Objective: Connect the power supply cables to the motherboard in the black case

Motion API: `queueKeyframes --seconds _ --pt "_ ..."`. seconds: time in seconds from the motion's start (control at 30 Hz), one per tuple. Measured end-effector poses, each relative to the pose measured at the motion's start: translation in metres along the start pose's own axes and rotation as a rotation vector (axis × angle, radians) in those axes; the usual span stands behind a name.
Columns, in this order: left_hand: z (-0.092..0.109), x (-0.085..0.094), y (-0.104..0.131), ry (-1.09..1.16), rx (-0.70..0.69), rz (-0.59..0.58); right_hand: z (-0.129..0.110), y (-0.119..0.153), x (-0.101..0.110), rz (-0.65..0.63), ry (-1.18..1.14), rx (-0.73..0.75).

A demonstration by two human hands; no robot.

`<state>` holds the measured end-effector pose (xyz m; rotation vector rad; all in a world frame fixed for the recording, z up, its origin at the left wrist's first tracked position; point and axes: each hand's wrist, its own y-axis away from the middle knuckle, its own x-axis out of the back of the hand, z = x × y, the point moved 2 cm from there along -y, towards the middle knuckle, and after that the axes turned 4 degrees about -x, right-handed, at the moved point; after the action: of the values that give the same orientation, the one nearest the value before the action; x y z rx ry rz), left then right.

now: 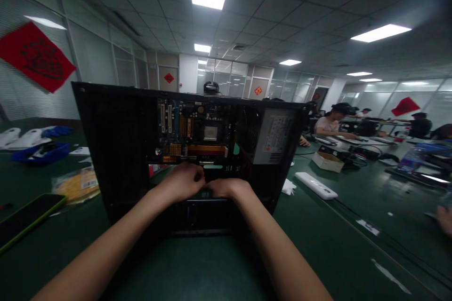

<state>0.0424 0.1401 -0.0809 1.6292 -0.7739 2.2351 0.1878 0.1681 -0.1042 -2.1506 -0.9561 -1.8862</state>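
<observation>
A black computer case (120,150) stands open-sided in front of me on the green table. Mounted inside it are a motherboard (197,115) with a bare square processor and, at the upper right, a silver power supply (273,136). Both my hands reach into the lower middle of the case, close together below the board. My left hand (185,181) is closed, its thumb and fingers curled together. My right hand (226,188) bends inward so that its fingertips meet the left hand's. Whatever the fingers hold is hidden or too small to make out.
Left of the case lie a phone (30,216), a bag of yellow material (76,183) and a blue tray (42,153). To the right are a white power strip (316,186), crumpled tissue (288,187) and a cardboard box (327,162). Another person (330,124) sits farther back.
</observation>
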Motion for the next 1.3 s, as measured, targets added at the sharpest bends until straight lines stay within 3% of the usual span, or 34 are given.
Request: queueKeyframes --seconds 0.07,0.27,0.33,0.5,0.6,0.67,0.8,0.87,1.0,1.13,1.3 --pt "-0.003 0.0 0.0 -0.042 0.061 0.057 0.001 -0.001 -0.002 -0.038 -0.046 0.002" --pt "-0.006 -0.002 -0.001 -0.043 0.079 0.042 -0.001 0.002 0.0 -0.077 0.016 -0.172" --pt "-0.007 -0.001 -0.001 -0.014 0.074 0.061 -0.004 0.005 0.001 -0.029 0.006 -0.155" --pt "-0.02 -0.004 0.0 -0.004 0.065 0.119 -0.008 0.007 0.004 0.41 -0.067 0.107" --pt "-0.033 -0.009 0.0 -0.031 0.105 0.138 -0.007 0.009 0.006 0.661 -0.132 0.155" --pt "-0.039 -0.012 -0.002 -0.021 0.087 0.134 -0.007 0.01 0.007 0.775 -0.2 0.141" --pt "-0.04 -0.016 -0.006 0.036 -0.059 0.144 -0.01 0.014 0.011 0.889 -0.308 0.182" --pt "-0.036 -0.013 -0.006 0.012 -0.075 0.174 -0.011 0.016 0.013 0.927 -0.356 0.225" --pt "-0.026 -0.003 -0.004 -0.086 0.033 0.2 -0.011 0.02 0.015 0.927 -0.406 0.318" --pt "-0.017 0.004 -0.002 -0.107 0.063 0.248 -0.007 0.021 0.015 0.945 -0.358 0.342" --pt "-0.011 0.007 0.002 -0.224 0.122 0.226 -0.001 0.017 0.009 0.892 -0.289 0.387"
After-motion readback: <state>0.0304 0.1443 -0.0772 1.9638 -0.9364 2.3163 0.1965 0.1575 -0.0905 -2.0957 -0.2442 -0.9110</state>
